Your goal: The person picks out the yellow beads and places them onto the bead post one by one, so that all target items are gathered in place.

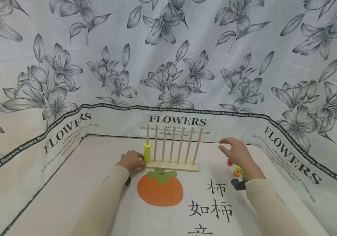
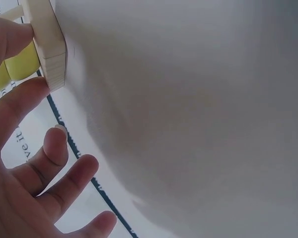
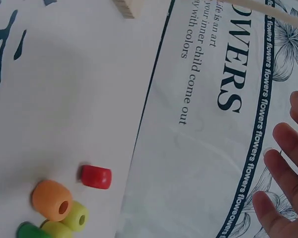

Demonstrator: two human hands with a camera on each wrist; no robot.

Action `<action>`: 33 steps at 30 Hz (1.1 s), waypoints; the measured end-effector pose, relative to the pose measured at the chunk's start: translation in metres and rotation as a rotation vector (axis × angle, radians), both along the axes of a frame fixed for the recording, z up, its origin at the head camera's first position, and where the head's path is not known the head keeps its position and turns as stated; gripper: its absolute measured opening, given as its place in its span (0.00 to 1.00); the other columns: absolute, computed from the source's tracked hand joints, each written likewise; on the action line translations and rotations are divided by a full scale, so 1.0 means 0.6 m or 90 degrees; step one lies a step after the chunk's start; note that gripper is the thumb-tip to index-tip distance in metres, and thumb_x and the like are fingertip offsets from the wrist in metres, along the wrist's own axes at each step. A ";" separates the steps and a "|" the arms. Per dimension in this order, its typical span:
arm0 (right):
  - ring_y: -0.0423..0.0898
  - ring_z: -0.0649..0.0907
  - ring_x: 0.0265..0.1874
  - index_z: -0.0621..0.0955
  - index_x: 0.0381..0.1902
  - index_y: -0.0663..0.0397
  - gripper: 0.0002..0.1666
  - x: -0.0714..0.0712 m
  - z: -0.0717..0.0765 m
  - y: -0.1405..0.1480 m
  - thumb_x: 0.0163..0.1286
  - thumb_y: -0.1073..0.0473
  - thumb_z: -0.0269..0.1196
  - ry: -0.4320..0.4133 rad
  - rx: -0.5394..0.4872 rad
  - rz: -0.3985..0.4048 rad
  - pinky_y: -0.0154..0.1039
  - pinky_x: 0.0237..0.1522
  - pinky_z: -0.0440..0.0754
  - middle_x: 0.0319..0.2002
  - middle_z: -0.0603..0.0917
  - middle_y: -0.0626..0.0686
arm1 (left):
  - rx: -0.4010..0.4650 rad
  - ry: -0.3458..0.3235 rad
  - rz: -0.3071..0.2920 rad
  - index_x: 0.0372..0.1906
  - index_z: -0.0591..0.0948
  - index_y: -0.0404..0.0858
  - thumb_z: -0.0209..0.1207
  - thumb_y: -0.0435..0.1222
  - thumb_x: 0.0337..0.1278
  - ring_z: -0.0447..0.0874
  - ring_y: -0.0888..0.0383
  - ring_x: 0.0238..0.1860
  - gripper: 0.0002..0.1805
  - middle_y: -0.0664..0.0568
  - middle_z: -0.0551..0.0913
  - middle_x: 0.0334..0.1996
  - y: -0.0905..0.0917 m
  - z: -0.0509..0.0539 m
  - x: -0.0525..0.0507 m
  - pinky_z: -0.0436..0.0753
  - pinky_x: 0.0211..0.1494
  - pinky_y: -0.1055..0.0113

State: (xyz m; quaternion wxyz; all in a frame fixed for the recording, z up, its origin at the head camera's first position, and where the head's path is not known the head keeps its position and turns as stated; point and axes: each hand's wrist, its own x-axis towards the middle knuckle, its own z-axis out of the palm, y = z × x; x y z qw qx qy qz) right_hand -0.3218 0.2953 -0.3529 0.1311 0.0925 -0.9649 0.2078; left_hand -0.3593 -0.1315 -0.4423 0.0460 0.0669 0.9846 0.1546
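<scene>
A wooden peg rack (image 1: 172, 166) with several upright dowels stands on the table. Its leftmost dowel carries a stack of yellow beads (image 1: 147, 152). My left hand (image 1: 131, 160) pinches the left end of the rack's base (image 2: 53, 62) between thumb and index finger, as the left wrist view shows; the other fingers are spread apart. To the right of the rack, my right hand (image 1: 237, 153) hovers in the air, thumb and index apart, with nothing between them. Below it lie loose beads: a red bead (image 3: 96, 177), an orange bead (image 3: 50, 199), yellow ones (image 3: 76, 216) and a green one (image 3: 31, 231).
An orange persimmon picture (image 1: 160, 191) and dark brush characters (image 1: 211, 209) are printed on the white tablecloth. A flower-patterned curtain (image 1: 168, 82) rises behind the table and along both sides.
</scene>
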 end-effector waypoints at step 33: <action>0.67 0.73 0.57 0.74 0.59 0.63 0.25 0.019 -0.090 0.124 0.70 0.53 0.57 -0.193 -0.013 -0.175 0.63 0.56 0.72 0.60 0.73 0.70 | 0.003 0.004 -0.010 0.55 0.83 0.46 0.60 0.48 0.45 0.76 0.48 0.44 0.27 0.48 0.84 0.50 0.004 0.015 0.012 0.71 0.58 0.37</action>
